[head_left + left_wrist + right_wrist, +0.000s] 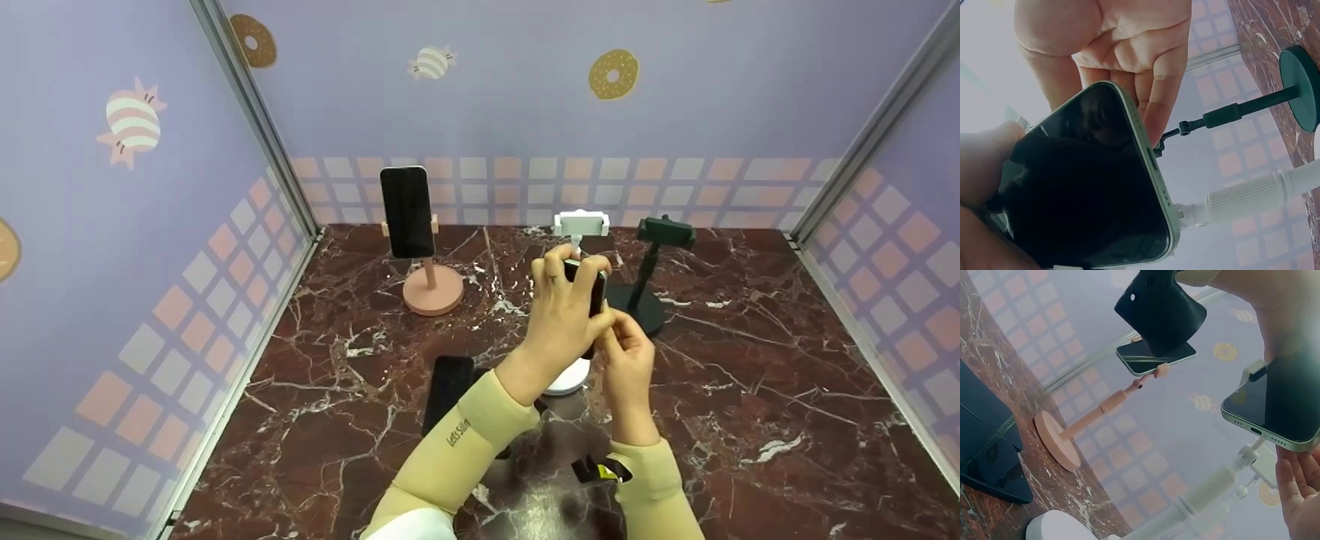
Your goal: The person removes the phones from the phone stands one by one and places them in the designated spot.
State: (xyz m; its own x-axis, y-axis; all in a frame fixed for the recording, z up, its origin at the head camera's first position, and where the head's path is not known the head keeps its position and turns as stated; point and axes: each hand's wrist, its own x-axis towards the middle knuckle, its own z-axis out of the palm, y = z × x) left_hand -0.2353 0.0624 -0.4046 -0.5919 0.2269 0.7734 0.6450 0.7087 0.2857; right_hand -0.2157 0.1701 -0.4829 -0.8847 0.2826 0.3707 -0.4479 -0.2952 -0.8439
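Note:
In the head view, my left hand (pixel 566 307) curls over the top and side of a smartphone (pixel 598 292) with a black screen and pale green edge. My right hand (pixel 628 360) pinches the same phone low on its right side, fingertips close to my left thumb. The phone (pixel 1089 180) lies in front of a white phone stand (pixel 1247 197), whose round base (pixel 568 377) shows under the hands. A white clamp piece (pixel 1254 371) sits against the phone's edge in the right wrist view. Most of that clamp is hidden behind the phone.
Behind the hands stand another white holder (pixel 581 223) and a dark green stand (pixel 645 277). At the back left, a pink stand (pixel 433 291) holds an upright phone (pixel 407 212). Dark phones lie on the marble table; one (pixel 450 390) is beside my left sleeve. Patterned panels enclose the table.

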